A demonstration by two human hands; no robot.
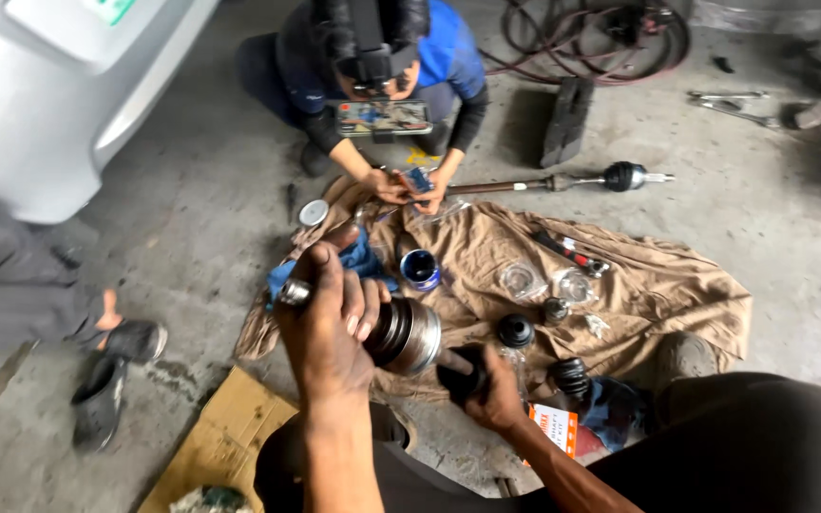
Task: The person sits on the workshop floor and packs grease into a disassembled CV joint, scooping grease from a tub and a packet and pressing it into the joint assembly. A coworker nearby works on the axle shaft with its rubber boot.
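Observation:
My left hand grips the wide metal end of a drive shaft joint, fingers wrapped over its housing. My right hand holds the dark shaft part just below the joint. Both hands are greasy and hover over a brown cloth spread on the concrete floor. On the cloth lie black rubber boots, a ribbed boot, clear plastic bags with rings and an open blue tin.
A person crouches opposite, both hands at the cloth's far edge, a phone mounted at the chest. A full axle shaft lies beyond. A silver car bumper, hoses, shoes and cardboard surround.

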